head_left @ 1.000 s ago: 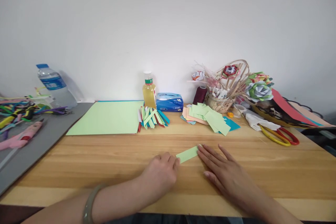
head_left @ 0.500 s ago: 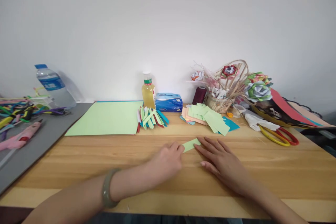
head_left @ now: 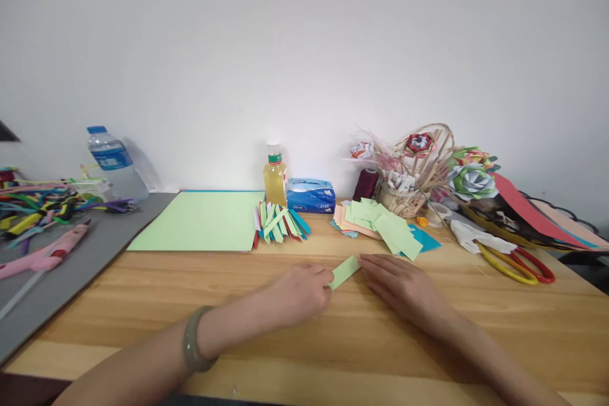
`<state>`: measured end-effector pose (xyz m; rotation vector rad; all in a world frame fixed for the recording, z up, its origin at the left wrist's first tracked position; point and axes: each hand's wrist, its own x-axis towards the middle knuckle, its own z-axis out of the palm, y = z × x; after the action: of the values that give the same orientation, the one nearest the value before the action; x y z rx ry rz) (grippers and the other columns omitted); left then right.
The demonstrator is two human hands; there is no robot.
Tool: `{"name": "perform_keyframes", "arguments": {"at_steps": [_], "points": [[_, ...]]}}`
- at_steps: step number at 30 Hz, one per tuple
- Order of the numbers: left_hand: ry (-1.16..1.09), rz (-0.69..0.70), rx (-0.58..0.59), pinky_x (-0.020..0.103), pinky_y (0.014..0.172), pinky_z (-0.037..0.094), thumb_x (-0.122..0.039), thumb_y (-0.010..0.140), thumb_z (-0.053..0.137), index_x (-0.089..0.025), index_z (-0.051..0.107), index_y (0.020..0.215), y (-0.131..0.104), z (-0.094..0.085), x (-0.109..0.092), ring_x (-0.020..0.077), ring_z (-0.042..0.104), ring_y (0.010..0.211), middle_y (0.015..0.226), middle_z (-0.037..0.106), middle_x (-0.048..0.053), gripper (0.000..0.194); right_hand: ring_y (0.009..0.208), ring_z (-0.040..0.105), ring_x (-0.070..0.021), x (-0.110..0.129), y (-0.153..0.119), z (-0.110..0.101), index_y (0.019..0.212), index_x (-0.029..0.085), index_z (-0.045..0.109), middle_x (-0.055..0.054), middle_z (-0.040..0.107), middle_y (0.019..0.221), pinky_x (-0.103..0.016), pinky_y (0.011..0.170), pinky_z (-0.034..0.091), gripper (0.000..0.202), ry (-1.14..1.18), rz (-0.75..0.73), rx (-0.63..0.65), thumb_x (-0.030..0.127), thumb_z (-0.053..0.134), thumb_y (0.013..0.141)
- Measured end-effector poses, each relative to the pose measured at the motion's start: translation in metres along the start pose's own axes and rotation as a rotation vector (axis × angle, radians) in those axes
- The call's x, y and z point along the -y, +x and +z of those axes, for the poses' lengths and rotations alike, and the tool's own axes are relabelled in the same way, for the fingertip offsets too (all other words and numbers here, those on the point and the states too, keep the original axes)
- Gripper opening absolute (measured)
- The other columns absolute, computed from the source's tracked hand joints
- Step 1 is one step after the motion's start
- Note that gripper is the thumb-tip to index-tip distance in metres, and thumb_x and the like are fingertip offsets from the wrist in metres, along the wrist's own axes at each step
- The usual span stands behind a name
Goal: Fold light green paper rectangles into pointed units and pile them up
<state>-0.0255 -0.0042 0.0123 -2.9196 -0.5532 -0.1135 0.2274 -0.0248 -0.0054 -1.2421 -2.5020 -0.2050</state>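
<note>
A narrow light-green paper strip (head_left: 345, 272) lies slanted on the wooden table between my hands. My left hand (head_left: 304, 292), with a jade-like bangle on the wrist, pinches the strip's near-left end. My right hand (head_left: 404, 285) lies low over the table with fingers stretched out and close together, its fingertips touching the strip's far-right end. Just beyond them rests a pile of light-green paper pieces (head_left: 397, 233), with orange and blue ones under it. Left of that pile sits a heap of folded coloured paper strips (head_left: 280, 222).
Large green sheets (head_left: 200, 222) lie at the back left, beside a juice bottle (head_left: 275, 177) and a tissue pack (head_left: 311, 196). Scissors (head_left: 514, 263) and a basket of paper flowers (head_left: 404, 193) are at right. A pink glue gun (head_left: 47, 254) and water bottle (head_left: 117, 165) stand left.
The right hand's spread fingers have drawn together and shifted to the strip's end. The strip is tilted more steeply, still in the left hand. The whole view has shifted slightly.
</note>
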Motion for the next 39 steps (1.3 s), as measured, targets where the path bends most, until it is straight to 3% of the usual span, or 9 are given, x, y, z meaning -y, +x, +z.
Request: {"name": "perform_keyframes", "arguments": {"at_steps": [3, 7, 9, 12, 14, 18, 22, 32, 39], "points": [[-0.105, -0.103, -0.022, 0.03, 0.077, 0.045, -0.02, 0.087, 0.047, -0.012, 0.061, 0.093, 0.012, 0.003, 0.003, 0.0196, 0.057, 0.088, 0.094, 0.063, 0.008, 0.018, 0.102, 0.06, -0.023, 0.005, 0.021, -0.004, 0.12, 0.018, 0.056, -0.01, 0.064, 0.114, -0.039, 0.085, 0.05, 0.032, 0.003, -0.199, 0.052, 0.021, 0.044, 0.091], [-0.166, -0.257, 0.002, 0.034, 0.078, 0.047, -0.044, 0.082, 0.054, -0.01, 0.058, 0.103, 0.024, 0.004, 0.0, 0.0248, 0.056, 0.095, 0.103, 0.062, 0.013, 0.04, 0.086, 0.064, -0.0213, 0.002, 0.04, 0.0, 0.106, 0.015, 0.062, -0.011, 0.07, 0.092, -0.036, 0.074, 0.051, 0.028, -0.033, -0.391, 0.055, 0.015, 0.038, 0.092], [-0.158, -0.284, 0.025, 0.033, 0.074, 0.047, -0.037, 0.084, 0.053, -0.01, 0.06, 0.099, 0.027, 0.005, 0.0, 0.025, 0.057, 0.093, 0.101, 0.062, 0.013, 0.032, 0.083, 0.064, -0.0206, -0.002, 0.043, 0.004, 0.102, 0.015, 0.064, -0.012, 0.07, 0.087, -0.035, 0.072, 0.05, 0.028, -0.031, -0.397, 0.028, 0.015, 0.037, 0.092], [-0.187, -0.306, -0.004, 0.03, 0.071, 0.046, -0.02, 0.088, 0.045, -0.01, 0.063, 0.091, 0.028, 0.008, 0.007, 0.0227, 0.06, 0.088, 0.093, 0.065, 0.012, 0.021, 0.078, 0.064, -0.019, -0.006, 0.044, 0.01, 0.098, 0.016, 0.065, -0.01, 0.07, 0.083, -0.032, 0.068, 0.05, 0.028, 0.067, -0.261, -0.009, 0.017, 0.038, 0.091], [-0.326, -0.351, -0.07, 0.029, 0.071, 0.045, -0.021, 0.089, 0.044, -0.012, 0.065, 0.087, 0.027, 0.011, 0.015, 0.0209, 0.061, 0.083, 0.088, 0.067, 0.011, 0.024, 0.079, 0.064, -0.0188, -0.005, 0.045, 0.012, 0.096, 0.017, 0.066, -0.009, 0.07, 0.085, -0.031, 0.068, 0.049, 0.027, 0.222, -0.112, -0.021, 0.02, 0.04, 0.09], [-0.891, -0.577, -0.208, 0.024, 0.065, 0.045, -0.029, 0.086, 0.049, -0.015, 0.068, 0.083, 0.025, 0.015, 0.031, 0.016, 0.062, 0.067, 0.072, 0.068, 0.004, 0.025, 0.078, 0.063, -0.0181, 0.001, 0.05, 0.011, 0.09, 0.019, 0.068, -0.006, 0.071, 0.088, -0.028, 0.068, 0.049, 0.025, 0.618, 0.169, 0.06, 0.032, 0.047, 0.087], [-1.327, -0.759, -0.233, 0.023, 0.058, 0.045, -0.028, 0.079, 0.054, -0.012, 0.068, 0.077, 0.025, 0.016, 0.043, 0.0148, 0.061, 0.056, 0.06, 0.065, 0.002, 0.021, 0.063, 0.057, -0.0156, 0.001, 0.052, 0.01, 0.078, 0.018, 0.067, -0.003, 0.067, 0.074, -0.025, 0.055, 0.043, 0.027, 0.757, 0.35, 0.114, 0.037, 0.049, 0.082], [-1.429, -0.798, -0.279, 0.022, 0.056, 0.047, -0.023, 0.078, 0.052, -0.012, 0.066, 0.073, 0.028, 0.009, 0.043, 0.013, 0.062, 0.054, 0.062, 0.066, 0.002, 0.019, 0.059, 0.051, -0.0135, -0.019, 0.042, 0.012, 0.071, 0.017, 0.062, 0.0, 0.06, 0.066, -0.025, 0.054, 0.039, 0.023, 0.813, 0.543, -0.006, 0.036, 0.051, 0.076], [-1.339, -0.918, -0.455, 0.02, 0.054, 0.045, -0.01, 0.068, 0.057, -0.013, 0.061, 0.062, 0.021, 0.008, 0.063, 0.011, 0.06, 0.051, 0.055, 0.062, -0.002, 0.008, 0.054, 0.05, -0.0137, -0.027, 0.036, 0.005, 0.062, 0.018, 0.056, 0.001, 0.056, 0.057, -0.026, 0.051, 0.039, 0.017, 0.719, 0.563, -0.076, 0.032, 0.052, 0.071]]}}
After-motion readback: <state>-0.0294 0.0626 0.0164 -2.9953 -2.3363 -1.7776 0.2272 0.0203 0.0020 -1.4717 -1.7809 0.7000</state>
